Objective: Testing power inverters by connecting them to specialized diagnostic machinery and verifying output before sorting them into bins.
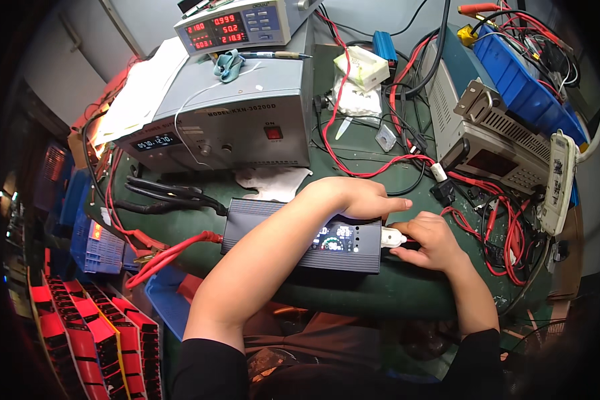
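Observation:
A black finned power inverter (300, 259) with a lit display lies on the green bench top. My left forearm crosses over it. My left hand (361, 199) is closed on its far right corner, thumb pointing right; the other fingers are mostly hidden. At the inverter's right end sits a white plug (393, 238), pinched between thumb and fingers of my right hand (430, 241). Thick red cables (173, 253) with ring ends and black cables (173, 193) run from the left end.
Behind stands a grey power supply (247, 127) with a red-digit meter (233, 28) on top. Instruments (493, 157), a blue bin (523, 73) and a white power strip (557, 180) stand at right, among tangled red leads (513, 240). Red-and-black racks (93, 333) are at lower left.

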A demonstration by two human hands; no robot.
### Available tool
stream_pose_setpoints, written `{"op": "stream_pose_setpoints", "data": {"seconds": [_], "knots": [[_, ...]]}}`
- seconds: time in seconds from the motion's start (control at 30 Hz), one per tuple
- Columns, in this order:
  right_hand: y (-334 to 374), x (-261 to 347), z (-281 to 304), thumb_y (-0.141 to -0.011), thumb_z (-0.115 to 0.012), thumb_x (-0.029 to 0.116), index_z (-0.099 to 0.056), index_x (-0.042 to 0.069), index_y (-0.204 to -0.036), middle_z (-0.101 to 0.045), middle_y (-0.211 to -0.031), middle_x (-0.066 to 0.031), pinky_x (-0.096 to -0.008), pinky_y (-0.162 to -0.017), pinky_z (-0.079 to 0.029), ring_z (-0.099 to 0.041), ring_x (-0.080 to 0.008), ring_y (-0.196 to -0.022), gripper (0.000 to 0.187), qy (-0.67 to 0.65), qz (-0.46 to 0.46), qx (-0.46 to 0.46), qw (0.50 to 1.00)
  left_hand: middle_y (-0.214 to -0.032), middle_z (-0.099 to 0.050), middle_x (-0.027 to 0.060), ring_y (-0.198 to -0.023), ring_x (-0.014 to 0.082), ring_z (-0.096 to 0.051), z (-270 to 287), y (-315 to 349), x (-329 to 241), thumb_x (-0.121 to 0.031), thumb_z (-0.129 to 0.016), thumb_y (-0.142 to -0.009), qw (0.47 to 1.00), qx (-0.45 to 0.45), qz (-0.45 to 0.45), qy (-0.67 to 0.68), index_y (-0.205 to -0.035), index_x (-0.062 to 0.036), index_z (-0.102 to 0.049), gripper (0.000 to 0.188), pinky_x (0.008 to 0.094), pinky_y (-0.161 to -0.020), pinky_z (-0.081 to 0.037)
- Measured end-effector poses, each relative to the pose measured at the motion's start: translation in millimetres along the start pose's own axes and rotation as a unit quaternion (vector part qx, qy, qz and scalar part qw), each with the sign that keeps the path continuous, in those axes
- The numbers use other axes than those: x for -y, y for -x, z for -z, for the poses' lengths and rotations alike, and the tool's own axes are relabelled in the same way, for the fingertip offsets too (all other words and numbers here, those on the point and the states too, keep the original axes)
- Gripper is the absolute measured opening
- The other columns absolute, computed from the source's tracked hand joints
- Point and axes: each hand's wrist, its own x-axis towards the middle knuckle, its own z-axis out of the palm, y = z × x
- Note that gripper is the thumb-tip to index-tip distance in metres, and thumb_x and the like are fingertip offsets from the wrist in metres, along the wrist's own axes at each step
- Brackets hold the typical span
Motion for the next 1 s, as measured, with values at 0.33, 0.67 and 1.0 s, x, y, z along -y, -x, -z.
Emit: {"op": "stream_pose_setpoints", "data": {"seconds": [0.33,0.67,1.0], "knots": [[1,4,-4,-0.082,-0.084,0.030,-0.071,0.007,-0.109,-0.071,-0.082,-0.0048,-0.0367,-0.070,-0.049,-0.066,-0.0248,-0.070,0.037,0.002,-0.002,-0.028,1.000,-0.128,-0.070,0.0233,-0.122,0.0345,-0.064,1,0,-4,-0.081,-0.036,-0.096,0.999,0.030,0.024,0.024,-0.122,0.0007,-0.075,0.094,0.0407,-0.110,-0.044],[4,-28,39,-0.073,-0.077,0.020,-0.067,0.007,-0.089,-0.062,-0.072,-0.0076,-0.0387,-0.064,-0.046,-0.060,-0.0292,-0.066,0.023,-0.102,0.038,-0.004,0.994,-0.099,-0.078,0.0117,-0.099,0.0239,-0.072,-6,-14,17,-0.062,-0.045,-0.105,0.997,0.013,-0.053,0.049,-0.097,-0.0014,-0.080,0.071,0.0365,-0.097,-0.052],[32,-64,26,-0.097,-0.060,0.041,-0.062,-0.001,-0.074,-0.071,-0.081,-0.0155,-0.0321,-0.068,-0.050,-0.066,-0.0217,-0.072,0.048,-0.369,-0.141,0.066,0.916,-0.080,-0.052,0.0067,-0.069,0.0241,-0.056,-106,92,-29,-0.027,-0.075,-0.085,0.682,-0.462,-0.540,-0.176,-0.077,-0.0101,-0.052,0.029,0.0371,-0.061,-0.044]]}}
